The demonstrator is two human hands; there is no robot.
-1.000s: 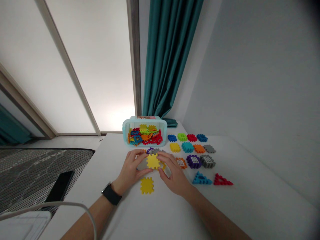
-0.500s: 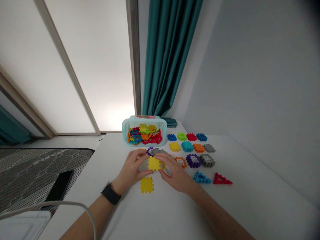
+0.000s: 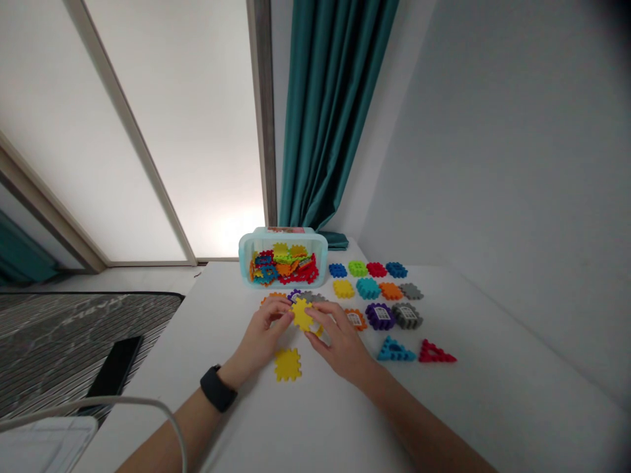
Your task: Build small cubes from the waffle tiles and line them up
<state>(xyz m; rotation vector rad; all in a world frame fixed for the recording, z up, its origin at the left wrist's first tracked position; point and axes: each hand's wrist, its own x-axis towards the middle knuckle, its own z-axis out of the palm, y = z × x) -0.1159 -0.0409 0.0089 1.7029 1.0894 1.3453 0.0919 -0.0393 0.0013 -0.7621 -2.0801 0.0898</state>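
Both hands (image 3: 300,335) pinch a yellow foam puzzle piece (image 3: 302,315) above a white table (image 3: 231,289).

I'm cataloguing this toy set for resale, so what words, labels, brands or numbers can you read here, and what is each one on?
No words, brands or numbers can be read clearly.
Label at the far end of the clear plastic box: too small and blurred to read.
White printed patches on the purple piece, grey piece and orange piece: too small to tell whether they hold text.
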